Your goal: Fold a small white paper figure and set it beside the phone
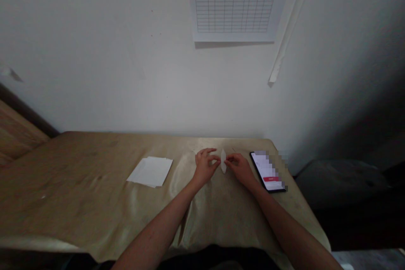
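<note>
A small, narrow piece of folded white paper [223, 161] with pointed ends stands upright between my hands, just above the cloth. My left hand [205, 163] pinches its left side between thumb and index finger, the other fingers raised. From the right, my right hand [239, 168] pinches the opposite side with its fingers curled in. To the left lies a loose stack of square white paper sheets [151, 171], their edges not quite lined up. Beside my right hand lies a smartphone [267, 172] with its screen lit and partly pixelated.
A gold satin cloth [104, 202] with creases covers the table, which meets a white wall [126, 71]. A printed grid chart [234, 4] hangs above. Wooden furniture [19, 130] stands at the left, and a dark rounded object [341, 181] sits past the table's right edge.
</note>
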Tool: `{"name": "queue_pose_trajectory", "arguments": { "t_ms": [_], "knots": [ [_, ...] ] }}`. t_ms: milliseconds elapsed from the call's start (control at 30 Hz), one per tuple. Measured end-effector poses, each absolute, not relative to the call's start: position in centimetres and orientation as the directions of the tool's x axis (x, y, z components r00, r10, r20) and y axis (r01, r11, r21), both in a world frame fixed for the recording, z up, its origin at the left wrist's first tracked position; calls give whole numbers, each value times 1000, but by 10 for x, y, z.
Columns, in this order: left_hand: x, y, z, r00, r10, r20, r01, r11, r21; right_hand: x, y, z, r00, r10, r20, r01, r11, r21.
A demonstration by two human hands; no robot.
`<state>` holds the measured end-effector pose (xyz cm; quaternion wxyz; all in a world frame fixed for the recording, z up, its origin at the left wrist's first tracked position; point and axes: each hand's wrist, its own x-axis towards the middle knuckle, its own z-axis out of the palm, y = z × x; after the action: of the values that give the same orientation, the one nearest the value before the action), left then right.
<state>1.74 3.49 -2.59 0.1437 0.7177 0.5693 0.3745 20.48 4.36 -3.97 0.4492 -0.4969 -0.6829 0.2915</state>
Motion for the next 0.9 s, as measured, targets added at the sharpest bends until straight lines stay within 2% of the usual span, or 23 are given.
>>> {"name": "queue_pose_trajectory", "arguments": {
  "t_ms": [467,900],
  "knots": [
    [20,31,-24,112,916,385,713,-344,611,203,43,-38,-112,947,302,361,322,-875],
    [18,26,-19,79,914,397,713,-330,618,203,41,-35,-108,923,370,421,380,-824]
  ]
}}
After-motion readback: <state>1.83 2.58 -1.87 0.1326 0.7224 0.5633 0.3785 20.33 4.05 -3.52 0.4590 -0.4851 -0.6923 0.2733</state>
